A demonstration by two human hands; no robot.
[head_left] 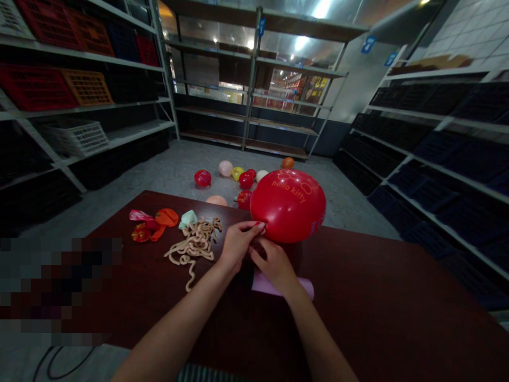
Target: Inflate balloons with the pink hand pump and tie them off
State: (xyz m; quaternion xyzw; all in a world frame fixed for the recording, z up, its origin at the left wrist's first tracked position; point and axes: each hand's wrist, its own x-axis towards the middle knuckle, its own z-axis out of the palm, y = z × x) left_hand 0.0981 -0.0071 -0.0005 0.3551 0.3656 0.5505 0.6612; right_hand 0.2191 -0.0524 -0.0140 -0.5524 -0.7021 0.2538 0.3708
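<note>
A big inflated red balloon with "hello kitty" printed on it rests above the dark brown table. My left hand is closed, its fingers pinching the balloon's lower left end at the neck. My right hand is closed too, pressed against the neck just below the balloon. A pink cylinder, part hidden by my right wrist, lies under my hands. The neck itself is hidden by my fingers.
A pile of beige rubber bands and several flat, uninflated balloons lie on the table's left. Several inflated balloons sit on the floor beyond the table. Shelving with crates lines the left, back and right walls.
</note>
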